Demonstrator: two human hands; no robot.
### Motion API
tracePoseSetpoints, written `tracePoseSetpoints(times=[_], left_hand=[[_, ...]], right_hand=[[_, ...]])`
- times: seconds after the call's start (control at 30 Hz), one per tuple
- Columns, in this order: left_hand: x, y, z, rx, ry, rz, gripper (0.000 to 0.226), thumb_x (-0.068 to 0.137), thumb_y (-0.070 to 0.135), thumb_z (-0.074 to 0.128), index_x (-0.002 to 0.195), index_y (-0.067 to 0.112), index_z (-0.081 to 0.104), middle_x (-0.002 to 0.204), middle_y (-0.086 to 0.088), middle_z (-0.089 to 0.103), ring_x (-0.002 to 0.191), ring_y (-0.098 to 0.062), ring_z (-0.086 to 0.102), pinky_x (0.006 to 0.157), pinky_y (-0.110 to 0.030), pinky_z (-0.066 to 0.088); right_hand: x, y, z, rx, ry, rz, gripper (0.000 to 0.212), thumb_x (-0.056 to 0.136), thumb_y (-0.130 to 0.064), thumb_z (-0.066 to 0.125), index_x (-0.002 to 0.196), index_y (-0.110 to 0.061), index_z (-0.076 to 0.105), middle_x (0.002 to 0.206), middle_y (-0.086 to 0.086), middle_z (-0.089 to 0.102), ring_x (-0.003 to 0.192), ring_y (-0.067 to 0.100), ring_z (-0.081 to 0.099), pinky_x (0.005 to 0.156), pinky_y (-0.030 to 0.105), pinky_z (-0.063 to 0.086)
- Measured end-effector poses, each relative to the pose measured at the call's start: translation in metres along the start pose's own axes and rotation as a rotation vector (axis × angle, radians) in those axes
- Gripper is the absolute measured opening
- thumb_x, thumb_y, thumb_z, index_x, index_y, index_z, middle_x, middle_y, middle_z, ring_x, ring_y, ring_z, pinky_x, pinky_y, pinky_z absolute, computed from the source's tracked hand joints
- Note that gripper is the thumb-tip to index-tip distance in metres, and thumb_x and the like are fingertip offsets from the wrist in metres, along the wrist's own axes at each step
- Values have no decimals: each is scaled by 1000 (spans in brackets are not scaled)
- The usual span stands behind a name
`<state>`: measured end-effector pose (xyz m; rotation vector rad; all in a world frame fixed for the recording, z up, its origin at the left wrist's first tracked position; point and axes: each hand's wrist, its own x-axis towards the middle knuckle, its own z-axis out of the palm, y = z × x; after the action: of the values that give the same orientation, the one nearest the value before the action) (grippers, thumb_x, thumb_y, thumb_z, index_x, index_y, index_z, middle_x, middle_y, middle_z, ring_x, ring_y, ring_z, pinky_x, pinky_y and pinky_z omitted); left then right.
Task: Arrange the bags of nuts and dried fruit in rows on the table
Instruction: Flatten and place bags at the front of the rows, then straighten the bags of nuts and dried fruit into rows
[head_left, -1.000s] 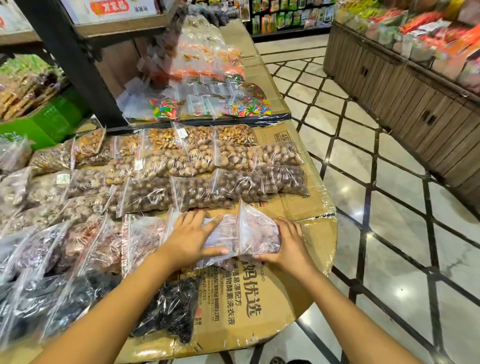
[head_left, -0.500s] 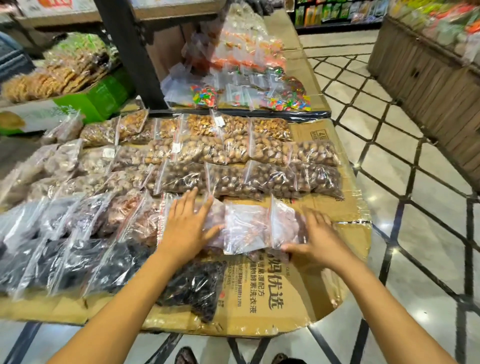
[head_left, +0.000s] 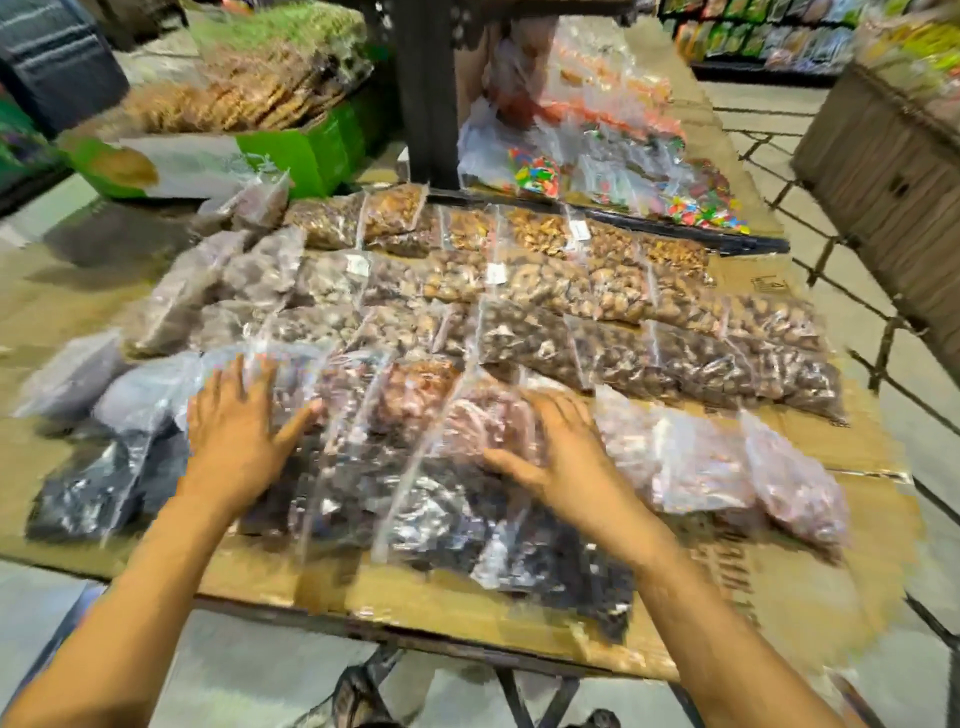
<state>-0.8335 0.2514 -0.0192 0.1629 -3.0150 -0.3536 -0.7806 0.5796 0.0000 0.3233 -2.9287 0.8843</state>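
Both hands now sit further left along the near rows. The left hand (head_left: 241, 434) lies flat on pale bags, the right hand (head_left: 563, 457) on reddish-brown bags (head_left: 415, 400), away from the two pinkish bags (head_left: 727, 457) at right.

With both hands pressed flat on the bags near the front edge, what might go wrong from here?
1. The dark fruit bags lie close to the front edge of the cardboard-covered table; a push toward the person might slide one off.
2. Bags in the row under the left hand and right hand overlap, so shifting one may drag its neighbours askew.
3. The rightmost pale bag sits tilted, possibly breaking the row.
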Motion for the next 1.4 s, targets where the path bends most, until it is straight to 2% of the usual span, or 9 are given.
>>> tracePoseSetpoints(times=[0.2, 0.33, 0.47, 0.63, 0.73, 0.87, 1.07, 1.3, 1.4], left_hand=[[52, -107, -8, -55, -109, 209, 112, 63, 92, 26, 146, 16, 29, 156, -17, 19, 142, -36, 18, 115, -50, 18], [76, -133, -6, -207, -225, 303, 115, 59, 93, 32, 150, 24, 15, 159, -2, 9, 145, -20, 10, 117, -44, 14], [96, -131, 3, -159, -172, 375, 97, 74, 84, 27, 149, 23, 20, 155, -3, 25, 143, -21, 22, 115, -46, 18], [114, -124, 8, -272, -79, 352, 55, 88, 63, 31, 109, 17, 53, 110, -10, 61, 105, -28, 53, 85, -41, 38], [117, -116, 8, -395, -27, 313, 34, 89, 54, 38, 76, 23, 39, 71, 4, 47, 74, -23, 47, 65, -35, 30], [126, -110, 12, -687, -44, 228, 35, 92, 45, 46, 72, 17, 44, 62, -6, 47, 59, -28, 46, 54, -42, 37], [133, -92, 19, -713, 88, 106, 33, 96, 26, 49, 76, 0, 46, 62, -15, 46, 56, -22, 38, 50, -33, 24], [129, -82, 15, -347, 6, 188, 29, 98, 40, 37, 89, 16, 51, 81, -3, 60, 78, -25, 55, 64, -33, 32], [120, -88, 10, -442, -116, 197, 44, 97, 48, 32, 123, 17, 50, 118, -5, 60, 111, -25, 52, 91, -41, 41]], right_hand=[[80, -101, 67, 84, -44, 146, 76, 88, -48, 57, 146, -11, 25, 146, 13, 36, 137, 28, 26, 111, 36, 25], [126, -123, 107, 49, -45, 416, 73, 90, -52, 50, 143, -10, 25, 109, 17, 63, 129, 38, 39, 99, 46, 42], [143, -130, 126, 4, 27, 560, 57, 92, -38, 53, 137, -8, 33, 90, 13, 60, 116, 36, 50, 90, 50, 49], [153, -139, 129, 153, 108, 648, 49, 92, -8, 57, 137, -10, 38, 79, -2, 43, 77, 19, 56, 68, 36, 52], [155, -134, 126, 450, 196, 726, 50, 89, 2, 57, 135, -11, 43, 75, -2, 49, 56, 10, 44, 41, 18, 42], [149, -130, 122, 658, 281, 700, 49, 86, 2, 62, 131, -7, 46, 64, -4, 46, 57, 9, 44, 54, 21, 40], [149, -119, 121, 735, 329, 602, 50, 86, 0, 64, 131, -15, 47, 55, -10, 38, 53, 8, 39, 56, 20, 38], [154, -124, 129, 546, 322, 610, 49, 88, 0, 59, 133, -12, 42, 76, -3, 53, 56, 9, 50, 46, 15, 44], [153, -135, 131, 347, 317, 571, 51, 88, -15, 62, 132, -20, 38, 110, 1, 55, 100, 21, 57, 86, 41, 54]])
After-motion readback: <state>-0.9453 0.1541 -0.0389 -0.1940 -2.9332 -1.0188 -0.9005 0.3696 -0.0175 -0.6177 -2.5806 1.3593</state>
